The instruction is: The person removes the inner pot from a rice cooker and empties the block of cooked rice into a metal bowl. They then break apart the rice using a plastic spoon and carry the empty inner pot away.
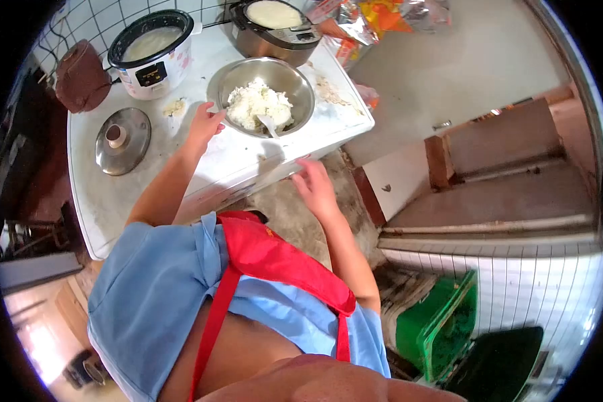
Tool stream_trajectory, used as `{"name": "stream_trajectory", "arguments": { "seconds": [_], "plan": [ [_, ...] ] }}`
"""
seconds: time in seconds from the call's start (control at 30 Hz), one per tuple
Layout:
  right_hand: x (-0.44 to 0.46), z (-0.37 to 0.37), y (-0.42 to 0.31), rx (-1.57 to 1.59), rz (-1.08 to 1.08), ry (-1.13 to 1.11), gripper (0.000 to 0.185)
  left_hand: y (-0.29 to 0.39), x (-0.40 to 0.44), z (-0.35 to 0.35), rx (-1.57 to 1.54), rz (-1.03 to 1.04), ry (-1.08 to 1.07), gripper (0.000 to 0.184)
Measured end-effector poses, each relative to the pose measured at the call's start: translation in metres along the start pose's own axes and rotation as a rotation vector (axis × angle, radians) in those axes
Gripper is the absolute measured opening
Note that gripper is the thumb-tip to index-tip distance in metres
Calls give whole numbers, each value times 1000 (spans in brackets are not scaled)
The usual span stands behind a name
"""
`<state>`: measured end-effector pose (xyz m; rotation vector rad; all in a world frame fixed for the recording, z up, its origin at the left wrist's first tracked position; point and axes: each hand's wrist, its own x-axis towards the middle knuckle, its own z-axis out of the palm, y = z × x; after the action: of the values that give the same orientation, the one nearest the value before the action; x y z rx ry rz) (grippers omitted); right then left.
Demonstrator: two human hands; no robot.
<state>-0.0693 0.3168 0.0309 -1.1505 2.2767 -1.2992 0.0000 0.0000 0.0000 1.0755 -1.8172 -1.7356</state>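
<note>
Looking down on a cramped kitchen now, with tiled walls (529, 288) lining the lower right and a green bin (422, 325) on the floor, well apart from the food. Dominating the scene, the white worktop (100, 214) carries the vessels, its surface marked with stains towards the right end.

Up at the back stand two cookers: a white cooker (174, 74) on the left and a dark cooker (285, 43) on the right, both uncovered, pale contents showing. Set back like that, they probably leave the front edge free for working. And in front, near that edge, there's the steel bowl (305, 100), most likely put there for easy reach.

Off to the left, a metal lid (124, 142) lies knob up, perhaps so it can be grasped readily. Inside the bowl, a mound of what looks like white rice (251, 104).

To the hands! The left hand (208, 124) is beside the bowl's rim, fingers loosely parted, gripping nothing; contact, I can't tell. The right hand (313, 185), slightly blurred, hangs before the worktop's front edge, fingers relaxed, holding nothing visible. A pale spatula (268, 124) leans in the rice, handle towards the person, presumably for a quick grab. Smallest of all, spilled crumbs (174, 107) between lid and white cooker.
</note>
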Motion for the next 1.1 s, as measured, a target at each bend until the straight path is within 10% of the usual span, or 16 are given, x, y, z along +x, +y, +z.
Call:
{"name": "stream_trajectory", "arguments": {
  "seconds": [0.2, 0.53, 0.9, 1.1],
  "plan": [
    [98, -38, 19, -580, -535, -297, 24, -16, 22, 77, 49, 14, 200, 54],
    [219, -105, 62, -644, -517, -650, 15, -6, 25, 92, 199, 5, 439, 48],
    [325, -118, 104, -12, -1163, -739, 29, -5, -13, 70, 459, -178, 758, 43],
    [507, -175, 123, 109, -597, -357, 27, 76, 32, 102, 518, 67, 700, 43]
  ]
}}
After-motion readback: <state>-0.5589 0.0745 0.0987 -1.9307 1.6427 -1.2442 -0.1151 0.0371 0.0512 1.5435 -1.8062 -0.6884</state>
